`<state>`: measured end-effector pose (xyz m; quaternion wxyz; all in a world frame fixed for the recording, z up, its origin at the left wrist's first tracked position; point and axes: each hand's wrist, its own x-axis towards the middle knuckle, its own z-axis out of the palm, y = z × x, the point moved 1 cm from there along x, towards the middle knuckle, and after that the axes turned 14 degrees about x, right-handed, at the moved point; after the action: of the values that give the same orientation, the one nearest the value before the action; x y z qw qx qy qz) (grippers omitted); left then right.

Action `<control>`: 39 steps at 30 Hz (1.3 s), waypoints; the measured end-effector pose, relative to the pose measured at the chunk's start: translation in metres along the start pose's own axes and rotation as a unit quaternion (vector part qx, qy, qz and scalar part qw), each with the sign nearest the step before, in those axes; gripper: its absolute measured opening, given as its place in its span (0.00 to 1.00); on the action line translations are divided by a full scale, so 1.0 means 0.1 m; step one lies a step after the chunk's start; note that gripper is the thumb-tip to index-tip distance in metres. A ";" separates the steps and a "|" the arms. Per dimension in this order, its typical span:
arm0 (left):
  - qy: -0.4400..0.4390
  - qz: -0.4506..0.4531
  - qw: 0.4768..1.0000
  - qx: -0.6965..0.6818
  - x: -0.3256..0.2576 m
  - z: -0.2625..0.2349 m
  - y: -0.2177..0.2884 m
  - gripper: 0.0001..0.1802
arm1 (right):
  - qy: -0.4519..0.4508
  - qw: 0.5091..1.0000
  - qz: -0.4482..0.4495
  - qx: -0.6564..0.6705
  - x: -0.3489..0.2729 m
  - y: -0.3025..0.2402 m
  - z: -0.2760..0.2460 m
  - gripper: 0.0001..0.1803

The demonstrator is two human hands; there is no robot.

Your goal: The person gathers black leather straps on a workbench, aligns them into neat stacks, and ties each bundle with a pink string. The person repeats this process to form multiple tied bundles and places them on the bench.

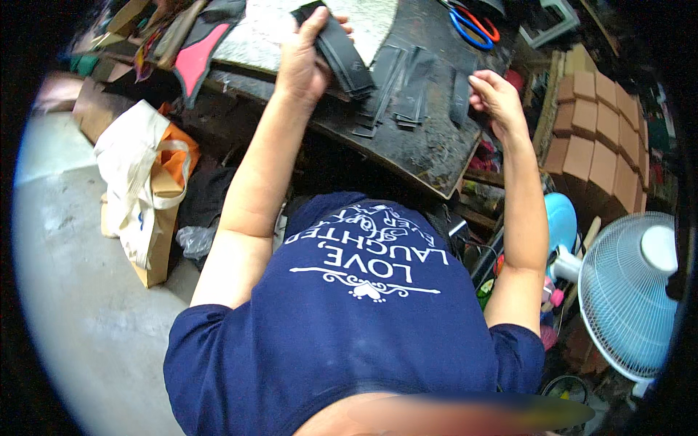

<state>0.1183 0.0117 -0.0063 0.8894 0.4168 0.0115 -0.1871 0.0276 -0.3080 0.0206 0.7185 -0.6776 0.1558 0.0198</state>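
- A person in a navy T-shirt (342, 341) works at a dark, worn desk (432, 160), seen from above.
- The left hand (304, 67) is wrapped around a thick bundle of black strips (342, 59), thumb across the top, over the desk's near edge.
- The right hand (500, 105) is nearly closed, thumb and forefinger drawn together at the edge of a black strip pile (460, 93) on the desk's right side; whether it grips a piece cannot be told.
- Between the hands, two loose groups of similar strips lie flat: a left group (387, 76) and a middle group (413, 87), their ends uneven.
- The handling looks partway along: one bundle is gathered in the left hand, while the groups on the desk remain apart from it. How many strips are finished cannot be told.
- Scissors with blue and red handles (469, 27) lie beyond the strips; a white sheet (251, 36) covers the desk's left part.
- To the right stand stacked tan blocks (592, 131) and a blue-bladed fan (629, 283).
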 end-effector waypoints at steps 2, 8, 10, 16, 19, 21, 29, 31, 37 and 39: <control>0.007 0.121 0.992 0.045 0.03 0.01 0.03 0.19 | -0.013 1.000 -0.001 0.003 -0.01 -0.01 0.00 0.12; 0.016 0.117 0.990 0.079 -0.05 0.13 0.03 0.21 | 0.025 0.999 0.032 0.014 -0.08 -0.26 0.19 0.10; 0.025 0.138 0.986 0.095 -0.09 0.19 0.05 0.21 | -0.022 0.999 0.018 0.031 -0.09 -0.45 0.41 0.09; 0.011 0.151 0.986 0.067 -0.17 0.29 0.08 0.12 | -0.217 0.974 -0.061 0.037 -0.15 -0.76 1.37 0.06; 0.016 0.190 0.980 0.063 -0.17 0.30 0.07 0.11 | -0.189 0.979 -0.080 0.016 -0.01 -0.66 1.75 0.09; 0.031 0.163 0.985 0.034 -0.15 0.27 0.05 0.17 | -0.163 0.977 -0.127 -0.051 0.07 -0.58 1.88 0.09; -0.027 0.133 0.987 -0.091 -0.12 0.27 0.05 0.19 | -0.093 0.927 -0.225 -0.286 0.20 -0.55 1.92 0.12; 0.008 0.195 0.981 -0.004 -0.13 0.30 0.05 0.20 | -0.072 0.912 -0.223 -0.337 0.18 -0.57 1.94 0.12; 0.095 0.188 0.977 -0.027 -0.16 0.34 0.06 0.21 | -0.063 0.895 -0.311 -0.314 0.12 -0.49 1.96 0.14; 0.084 0.180 0.979 -0.042 -0.17 0.35 0.06 0.21 | -0.112 0.906 -0.302 -0.273 0.30 -0.52 1.87 0.13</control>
<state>0.0994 -0.0052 0.0236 0.9213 0.3882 0.0187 0.0123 0.1052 -0.1346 0.0697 0.4895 -0.8554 -0.1491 -0.0805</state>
